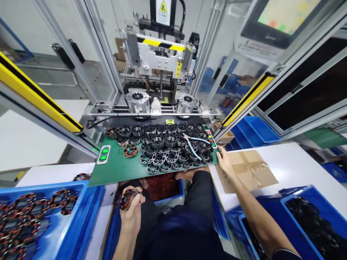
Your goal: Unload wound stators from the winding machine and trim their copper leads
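Held ring [126, 199] blk/orange; surface [119, 172] green; rings [170, 140] nr back edge blk/grey; pliers' handles [193, 149] nr R edge lt blue; crossbar [162, 44] yellow/blk striped.

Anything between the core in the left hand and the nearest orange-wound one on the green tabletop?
Nothing visible between held core and orange-wound core except the green tabletop and its near edge. Can't tell if the left hand clears that edge.

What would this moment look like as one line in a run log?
left hand: holding copper-wound ring | right hand: at right edge of green board | pliers: lying on dark rings
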Motion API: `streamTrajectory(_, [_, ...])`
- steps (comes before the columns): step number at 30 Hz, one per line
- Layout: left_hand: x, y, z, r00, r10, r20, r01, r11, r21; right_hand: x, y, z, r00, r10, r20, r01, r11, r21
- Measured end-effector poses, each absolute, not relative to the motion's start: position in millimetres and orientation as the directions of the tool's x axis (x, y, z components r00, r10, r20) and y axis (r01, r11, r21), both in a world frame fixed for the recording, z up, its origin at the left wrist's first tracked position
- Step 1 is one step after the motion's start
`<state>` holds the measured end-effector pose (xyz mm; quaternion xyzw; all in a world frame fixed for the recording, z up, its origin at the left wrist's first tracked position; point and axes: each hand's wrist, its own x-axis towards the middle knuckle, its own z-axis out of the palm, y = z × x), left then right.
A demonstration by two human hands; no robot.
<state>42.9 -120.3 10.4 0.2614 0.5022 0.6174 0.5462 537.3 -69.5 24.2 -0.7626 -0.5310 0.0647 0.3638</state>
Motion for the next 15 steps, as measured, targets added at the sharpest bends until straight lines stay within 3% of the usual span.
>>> streamTrajectory(8, [51.6,-144.8,12.8,-0.129,0.946,-0.297,-0.404,0.223,0.887,555.5,-67.4,-3.8,0.332,0.905,0.265,0.814,-0.133,-0.566])
streamTrajectory(15, [87.1,-175.3,15.8,0.074,0.981,-0.179,-0.359,0.194,0.913,567.0,-58.0,-1.5,0.244,0.921,0.303,0.857,-0.059,-0.512])
